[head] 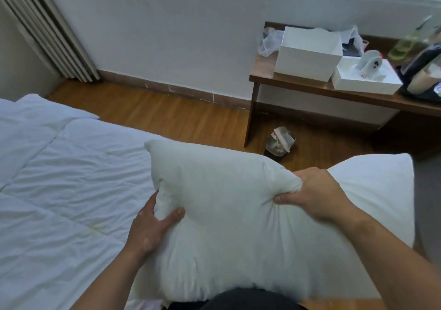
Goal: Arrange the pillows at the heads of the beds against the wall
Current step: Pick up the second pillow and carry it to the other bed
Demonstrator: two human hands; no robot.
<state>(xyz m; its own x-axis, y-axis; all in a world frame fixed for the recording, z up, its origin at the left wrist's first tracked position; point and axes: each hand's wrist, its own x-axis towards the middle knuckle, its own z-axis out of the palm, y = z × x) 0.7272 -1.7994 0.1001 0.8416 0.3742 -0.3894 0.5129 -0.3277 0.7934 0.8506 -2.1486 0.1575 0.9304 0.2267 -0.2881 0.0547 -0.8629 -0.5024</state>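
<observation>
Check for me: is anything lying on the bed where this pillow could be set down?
Nothing visible does. Both the left hand and right hand grip the pillow, and the bed beside it shows only rumpled white bedding. Its head is out of view.

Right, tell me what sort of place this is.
Probably a bedroom, maybe a guest room or rental: a bed with a white duvet, a pillow held in both hands, and a wooden side table against the wall.

Both hands, left hand (152,223) and right hand (312,195), grip a white pillow (222,226) above a bed (59,178) beside a wooden desk (310,90).
</observation>
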